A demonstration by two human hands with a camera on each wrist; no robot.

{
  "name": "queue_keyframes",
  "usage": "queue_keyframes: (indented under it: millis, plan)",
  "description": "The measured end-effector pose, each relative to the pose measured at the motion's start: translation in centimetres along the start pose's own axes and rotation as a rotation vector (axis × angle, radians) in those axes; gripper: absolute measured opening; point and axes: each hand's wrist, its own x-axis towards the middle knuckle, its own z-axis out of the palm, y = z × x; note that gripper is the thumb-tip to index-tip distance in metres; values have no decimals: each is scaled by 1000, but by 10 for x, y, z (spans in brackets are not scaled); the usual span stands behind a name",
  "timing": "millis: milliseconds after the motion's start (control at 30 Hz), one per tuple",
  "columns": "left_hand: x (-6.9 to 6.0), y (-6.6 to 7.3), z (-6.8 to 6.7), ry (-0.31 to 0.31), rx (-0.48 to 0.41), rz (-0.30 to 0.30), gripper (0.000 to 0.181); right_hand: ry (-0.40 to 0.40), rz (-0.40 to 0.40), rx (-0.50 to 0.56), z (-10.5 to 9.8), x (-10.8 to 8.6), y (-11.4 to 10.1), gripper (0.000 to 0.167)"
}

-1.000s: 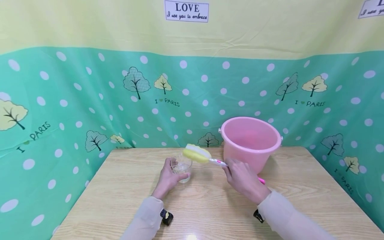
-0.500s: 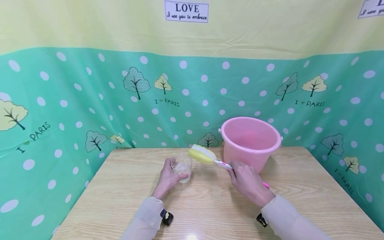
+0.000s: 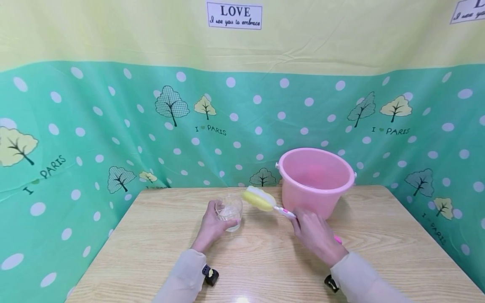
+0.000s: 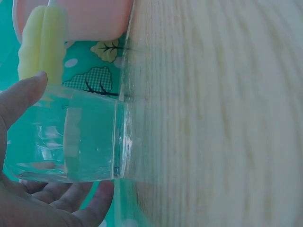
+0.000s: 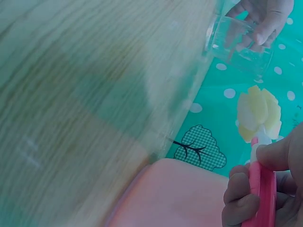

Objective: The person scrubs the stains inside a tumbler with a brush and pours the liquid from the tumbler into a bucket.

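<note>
A clear glass [image 3: 232, 210] stands upright on the wooden table, gripped around its side by the left hand [image 3: 212, 225]. In the left wrist view the thumb lies on one side of the glass [image 4: 90, 137] and the fingers on the other. The right hand [image 3: 312, 231] holds a brush by its pink and white handle [image 5: 262, 194]. Its yellow and white sponge head [image 3: 259, 198] hangs in the air just right of the glass rim, pointing left. The pink handle end shows past the right hand.
A pink bucket [image 3: 317, 181] stands at the back right of the table [image 3: 250, 265], just behind the right hand. Green and yellow printed cloth [image 3: 235, 101] hangs behind the table and along both sides.
The right hand and the brush have moved a little right and down, away from the glass. The left hand and the glass have stayed in place.
</note>
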Motion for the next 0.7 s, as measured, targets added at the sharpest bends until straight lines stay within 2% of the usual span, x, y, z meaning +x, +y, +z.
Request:
queue_keyframes:
  millis: [700]
  plan:
    - [0, 0, -1, -2, -3, -6, 90, -54, 55, -34, 15, -5, 8, 12]
